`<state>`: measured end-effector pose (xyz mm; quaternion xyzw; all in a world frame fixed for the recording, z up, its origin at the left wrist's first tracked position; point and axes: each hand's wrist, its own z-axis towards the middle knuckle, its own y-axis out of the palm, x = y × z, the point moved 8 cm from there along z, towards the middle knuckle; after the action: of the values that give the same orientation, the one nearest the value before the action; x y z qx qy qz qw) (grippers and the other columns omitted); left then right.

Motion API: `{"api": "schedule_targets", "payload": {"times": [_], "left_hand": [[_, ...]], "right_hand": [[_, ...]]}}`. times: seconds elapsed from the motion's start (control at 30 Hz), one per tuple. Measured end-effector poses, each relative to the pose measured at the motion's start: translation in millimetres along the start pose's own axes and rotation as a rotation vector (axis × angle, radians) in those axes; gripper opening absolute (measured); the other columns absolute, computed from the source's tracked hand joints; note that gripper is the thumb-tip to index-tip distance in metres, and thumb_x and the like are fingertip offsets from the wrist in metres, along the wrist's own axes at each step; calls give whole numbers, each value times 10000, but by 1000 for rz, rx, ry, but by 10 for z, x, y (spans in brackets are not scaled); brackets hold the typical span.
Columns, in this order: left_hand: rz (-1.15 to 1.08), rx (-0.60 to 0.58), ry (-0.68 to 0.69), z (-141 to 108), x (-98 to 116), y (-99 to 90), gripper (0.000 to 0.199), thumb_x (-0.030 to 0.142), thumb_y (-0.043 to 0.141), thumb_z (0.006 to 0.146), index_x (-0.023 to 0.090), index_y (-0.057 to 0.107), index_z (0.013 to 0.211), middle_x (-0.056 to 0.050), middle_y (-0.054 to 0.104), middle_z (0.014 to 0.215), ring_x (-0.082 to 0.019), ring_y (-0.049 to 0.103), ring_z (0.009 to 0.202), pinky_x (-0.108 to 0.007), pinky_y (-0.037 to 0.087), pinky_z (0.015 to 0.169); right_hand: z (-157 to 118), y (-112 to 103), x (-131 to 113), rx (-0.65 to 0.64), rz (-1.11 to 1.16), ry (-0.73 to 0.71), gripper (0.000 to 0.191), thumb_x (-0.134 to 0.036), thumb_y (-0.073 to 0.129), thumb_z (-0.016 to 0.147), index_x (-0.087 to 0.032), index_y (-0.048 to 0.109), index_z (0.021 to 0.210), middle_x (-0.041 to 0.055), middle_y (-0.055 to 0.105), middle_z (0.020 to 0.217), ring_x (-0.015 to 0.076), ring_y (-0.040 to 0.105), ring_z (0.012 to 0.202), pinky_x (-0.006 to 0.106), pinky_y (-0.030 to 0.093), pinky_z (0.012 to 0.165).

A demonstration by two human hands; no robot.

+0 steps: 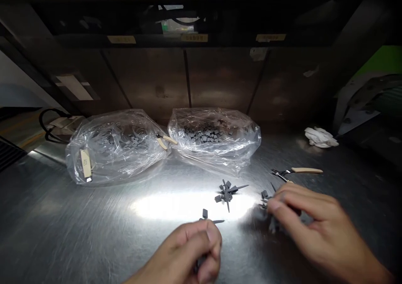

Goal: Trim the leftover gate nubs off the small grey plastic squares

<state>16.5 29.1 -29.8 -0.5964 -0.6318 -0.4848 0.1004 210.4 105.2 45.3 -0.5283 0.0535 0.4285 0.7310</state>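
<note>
- One spiky dark-grey plastic cluster lies on the brushed-metal tabletop, farther off, between your hands.
- Your left hand grips a slender, square-tabbed grey piece.
- Your right hand curls at blurred grey pieces; whether gripping, I cannot tell.

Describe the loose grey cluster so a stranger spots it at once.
On the metal table, find the right bag. Nearer the camera lies the spiky grey cluster, untouched, unlike the parts in the left hand and those at the right hand.
</note>
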Motion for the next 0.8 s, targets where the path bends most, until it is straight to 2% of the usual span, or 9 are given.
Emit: {"api": "schedule_targets", "payload": {"times": [0.07, 0.13, 0.2, 0.27, 0.37, 0.43, 0.57, 0.7, 0.8], "left_hand": [[-118, 70, 13, 0, 48, -79, 293, 445, 625, 913, 212, 530, 764, 74, 426, 612, -49, 153, 466, -221, 75, 440], [-174, 135, 45, 18, 122, -180, 227, 389, 640, 895, 201, 564, 793, 66, 451, 635, -46, 162, 472, -203, 76, 427], [-189, 214, 91, 47, 203, -315, 130, 305, 653, 872, 179, 624, 857, 50, 491, 664, -48, 224, 486, -185, 122, 420], [-196, 272, 139, 83, 268, -441, 89, 203, 647, 832, 159, 664, 908, 32, 525, 692, -55, 291, 506, -177, 181, 422], [-210, 314, 190, 137, 315, -569, 69, 122, 620, 768, 145, 658, 821, 15, 540, 701, -60, 336, 515, -177, 223, 416], [-199, 319, 192, 164, 308, -597, 46, 148, 608, 793, 142, 653, 790, -1, 557, 723, -64, 361, 518, -179, 239, 411], [-111, 297, 161, 193, 259, -549, 124, 217, 570, 871, 141, 667, 850, -1, 555, 725, -69, 366, 514, -186, 234, 414], [-33, 277, 92, 207, 177, -497, 113, 174, 541, 858, 158, 638, 914, 41, 497, 672, -56, 272, 488, -194, 163, 429], [50, 261, 72, 217, 161, -472, 127, 211, 521, 898, 176, 616, 973, 69, 464, 640, -54, 199, 475, -206, 118, 439]], "right_hand": [[4, 122, -56, -114, -47, -49, 226, -320, 631, 967, -250, 638, 752, -2, 657, 725, 170, 642, 660, 291, 495, 578], [20, 123, -79, -33, -124, -45, 147, -385, 646, 970, -247, 685, 938, 27, 699, 857, 198, 673, 756, 317, 526, 637], [44, 135, -94, 65, -201, -56, 292, -441, 648, 977, -221, 667, 1169, 87, 713, 1061, 255, 687, 936, 377, 555, 762], [83, 268, -99, 26, -241, -100, 406, -421, 634, 992, -187, 617, 1324, 141, 687, 1210, 311, 655, 1091, 453, 547, 877], [127, 468, -95, -91, -187, -160, 199, -267, 550, 1040, -218, 692, 1171, 88, 719, 1043, 253, 667, 958, 405, 549, 817], [126, 512, -106, -124, -144, -185, 210, -194, 496, 1058, -229, 703, 1053, 49, 706, 920, 207, 657, 866, 352, 539, 760], [69, 490, -131, -137, -122, -196, 164, -217, 538, 1053, -208, 674, 1143, 65, 706, 974, 217, 655, 900, 364, 527, 767], [19, 521, -155, -184, -124, -196, 192, -198, 497, 1066, -228, 685, 1036, 45, 682, 881, 208, 635, 827, 357, 497, 723], [-4, 553, -177, -192, -120, -198, 149, -253, 526, 1063, -236, 674, 1070, 52, 692, 948, 218, 640, 881, 368, 501, 765]]}}
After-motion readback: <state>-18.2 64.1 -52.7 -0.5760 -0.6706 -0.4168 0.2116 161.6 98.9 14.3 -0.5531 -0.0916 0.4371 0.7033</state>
